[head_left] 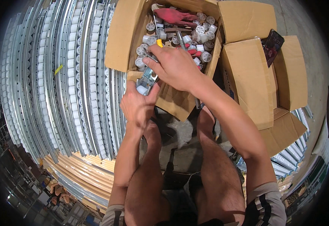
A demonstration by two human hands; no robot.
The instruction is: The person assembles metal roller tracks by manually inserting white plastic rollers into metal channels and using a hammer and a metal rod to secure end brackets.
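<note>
A short metal roller-track piece (148, 78) with a white roller is held over the near edge of an open cardboard box (119, 41). My left hand (137, 103) is closed around its near end, thumb on the right side. My right hand (175, 66) is closed at the far end, with thumb and curled fingers pinching metal; its palm side is hidden. Just beyond the right knuckles shows a yellow-ended tool (159, 43) with a thin shaft; whether that hand touches it I cannot tell. The box holds several loose white rollers (206, 57), a grey metal rod (180, 39) and a red glove (174, 16).
On the left lie stacked metal roller tracks (74, 75) with white wheels, above tan lengths (85, 169). Another open cardboard box (249, 83) stands at right, with a phone (273, 47) on its flap. More roller tracks (290, 158) lie beneath it. My legs flank the concrete floor (179, 141).
</note>
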